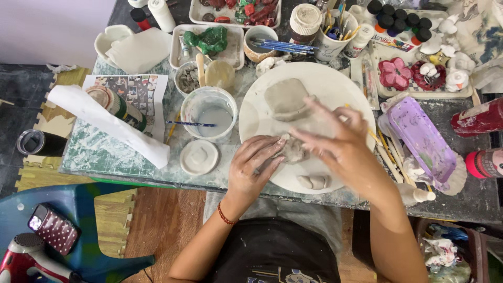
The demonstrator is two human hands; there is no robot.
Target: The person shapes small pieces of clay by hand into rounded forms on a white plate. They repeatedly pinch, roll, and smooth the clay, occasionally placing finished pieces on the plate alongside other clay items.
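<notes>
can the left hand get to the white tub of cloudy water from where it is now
Probably yes: the left hand rests on the clay lump, and the white tub stands just up-left of it, top open, with nothing between them.
</notes>
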